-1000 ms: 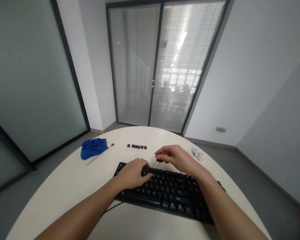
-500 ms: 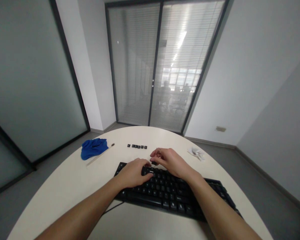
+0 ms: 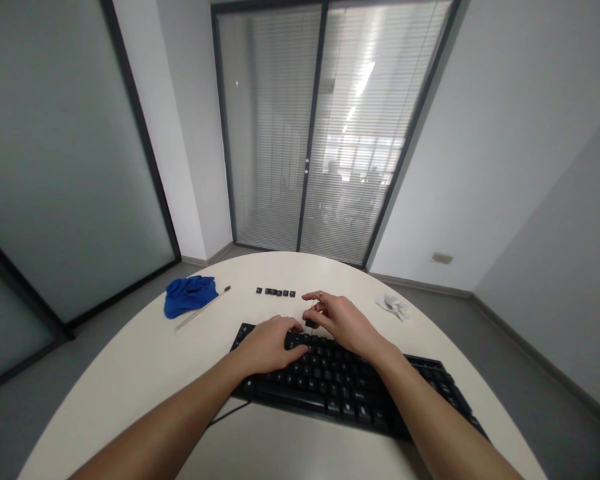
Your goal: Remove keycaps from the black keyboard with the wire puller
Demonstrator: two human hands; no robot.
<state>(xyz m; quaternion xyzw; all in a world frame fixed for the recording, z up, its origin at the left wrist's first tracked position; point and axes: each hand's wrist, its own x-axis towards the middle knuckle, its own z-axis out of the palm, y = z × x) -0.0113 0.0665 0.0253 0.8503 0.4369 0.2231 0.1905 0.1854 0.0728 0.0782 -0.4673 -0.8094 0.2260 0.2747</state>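
A black keyboard (image 3: 330, 387) lies across the table near its front. My left hand (image 3: 273, 343) rests on its upper left part, thumb on the keys and fingers curled at the back edge; nothing can be made out in it. Just above the back row, my right hand (image 3: 343, 323) pinches a small dark piece (image 3: 310, 324), which looks like a keycap with something thin and light beside it. The right index finger stretches forward. Several loose black keycaps (image 3: 279, 293) stand in a row behind the keyboard.
On the round pale table (image 3: 130, 387), a blue cloth (image 3: 190, 297) and a thin brush (image 3: 203, 309) lie at the left. A crumpled white tissue (image 3: 394, 306) is at the right. The keyboard's cable (image 3: 229, 414) runs toward the front left.
My right index finger has stretched out forward, away from the thumb. The dark piece still hangs at the right fingertips. My left hand has barely moved.
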